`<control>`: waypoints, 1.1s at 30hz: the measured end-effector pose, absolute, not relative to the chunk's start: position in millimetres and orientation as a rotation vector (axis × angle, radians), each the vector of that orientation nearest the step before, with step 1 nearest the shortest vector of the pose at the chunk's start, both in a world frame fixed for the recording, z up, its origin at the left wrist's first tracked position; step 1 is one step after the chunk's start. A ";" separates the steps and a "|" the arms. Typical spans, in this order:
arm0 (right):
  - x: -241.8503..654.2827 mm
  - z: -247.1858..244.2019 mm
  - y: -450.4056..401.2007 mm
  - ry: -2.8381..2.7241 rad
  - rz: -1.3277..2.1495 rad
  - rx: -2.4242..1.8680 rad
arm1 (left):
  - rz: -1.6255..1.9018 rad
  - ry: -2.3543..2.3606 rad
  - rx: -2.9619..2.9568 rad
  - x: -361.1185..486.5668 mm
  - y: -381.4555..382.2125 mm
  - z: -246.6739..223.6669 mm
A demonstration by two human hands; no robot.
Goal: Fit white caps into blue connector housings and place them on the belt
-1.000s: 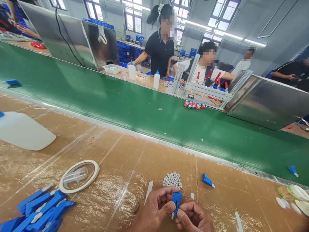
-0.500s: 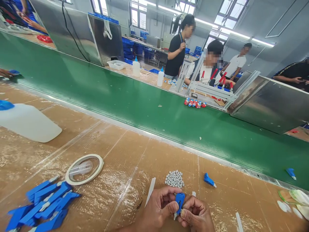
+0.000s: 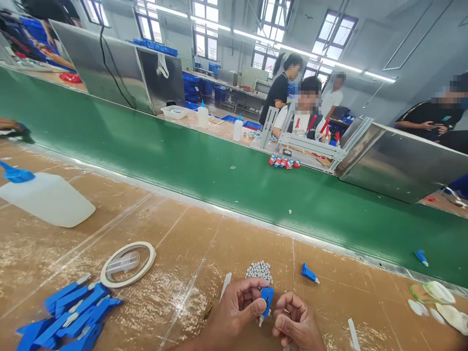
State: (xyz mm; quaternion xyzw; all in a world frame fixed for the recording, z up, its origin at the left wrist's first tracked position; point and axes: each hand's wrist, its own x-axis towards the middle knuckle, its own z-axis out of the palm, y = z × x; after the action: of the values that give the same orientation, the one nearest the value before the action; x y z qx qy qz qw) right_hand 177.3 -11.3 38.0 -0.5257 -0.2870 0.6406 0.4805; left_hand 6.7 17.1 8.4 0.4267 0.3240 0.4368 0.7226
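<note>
A small blue plastic part [image 3: 267, 298] with a pale tip pointing down is pinched between the thumb and fingers of my left hand [image 3: 239, 309]. Just right of it, my right hand [image 3: 298, 321] has its thumb and fingertips curled together, apart from the part; whether anything small is between them is too small to tell. Behind my hands lies a pile of small grey pieces [image 3: 259, 270]. Another blue part [image 3: 309, 273] rests on the cardboard-covered table [image 3: 175, 282] to the right. Several blue parts with pale tips [image 3: 73, 312] are heaped at the left.
A tape roll [image 3: 127, 264] and a lying white bottle [image 3: 51, 200] are on the left. Beyond the table runs a green belt [image 3: 190, 161], carrying a blue part [image 3: 421, 257] at right. People are at and behind the far bench.
My right hand has come away from the blue part, leaving a gap; my left hand still holds it. The camera view has tilted up slightly, and a blue part on the belt appears further left.
</note>
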 end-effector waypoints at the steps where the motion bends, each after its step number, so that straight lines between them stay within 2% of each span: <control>1: 181.7 38.9 -10.9 -0.708 1.538 -1.288 | 0.975 0.746 0.960 6.7 20.8 7.6; 4: 195.6 35.7 -7.3 -0.741 1.452 -1.319 | 1.032 0.982 1.152 6.4 55.2 8.3; 7: 203.8 25.6 -2.4 -0.776 1.389 -1.359 | 1.074 1.327 1.519 6.1 124.2 17.0; 11: 200.4 13.9 -0.2 -0.817 1.312 -1.368 | 1.091 1.546 1.667 2.6 214.0 35.3; 14: 194.3 11.9 -1.5 -0.838 1.232 -1.359 | 1.051 1.691 1.714 1.7 237.6 44.1; 18: 203.9 20.3 -3.9 -0.806 1.049 -1.340 | 1.008 1.578 1.933 29.4 205.8 44.0; 22: 239.6 34.2 -6.3 -0.681 0.850 -1.366 | 0.741 0.931 2.293 92.6 139.4 32.8; 25: 264.4 41.4 -4.5 -0.633 0.768 -1.383 | 0.602 0.669 2.396 132.4 106.5 24.9; 33: 263.3 38.3 5.2 -0.823 0.832 -1.396 | 0.642 0.703 2.431 121.3 91.2 31.4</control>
State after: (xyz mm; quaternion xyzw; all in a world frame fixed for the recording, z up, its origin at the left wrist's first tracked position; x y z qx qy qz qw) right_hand 263.3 5.2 38.3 -0.6054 -0.3568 0.3608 0.6132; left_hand 121.3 91.2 31.4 0.8985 0.2598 0.2374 0.2625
